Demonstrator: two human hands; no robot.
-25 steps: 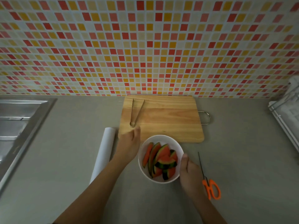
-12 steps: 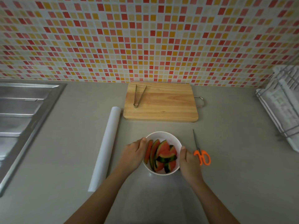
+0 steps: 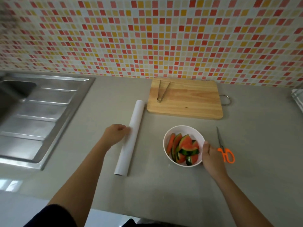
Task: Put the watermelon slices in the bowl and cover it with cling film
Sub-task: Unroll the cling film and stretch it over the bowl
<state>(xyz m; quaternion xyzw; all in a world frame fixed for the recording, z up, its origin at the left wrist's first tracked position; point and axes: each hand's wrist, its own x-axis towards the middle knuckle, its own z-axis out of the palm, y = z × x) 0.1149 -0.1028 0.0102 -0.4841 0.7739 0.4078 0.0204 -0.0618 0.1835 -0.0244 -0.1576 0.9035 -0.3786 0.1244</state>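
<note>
- Your white bowl sits on the grey counter, in front of the wooden cutting board and apart from it.
- Inside the bowl lie the watermelon slices: thin wedges, red flesh with dark green rind, leaning and overlapping toward the side nearest you. The far part of the bowl's inside shows bare white.
- No film covers the bowl; its top is open.
- Your right hand rests against the bowl's right rim, fingers curled together, thumb tip at the rim. Whether it truly grips the wall, you cannot tell from this angle.
- The cling film roll lies on the counter left of the bowl, well apart from it, a long white tube with its far end near the board's left corner.
- Your left hand is at the roll's left side about midway along it, fingers bent and close together, tips touching the tube; it has not closed around it.
- Metal tongs lie on the board's left part.
- Orange-handled scissors lie just right of your right hand, blades pointing away from you.
- A steel sink fills the left.
</note>
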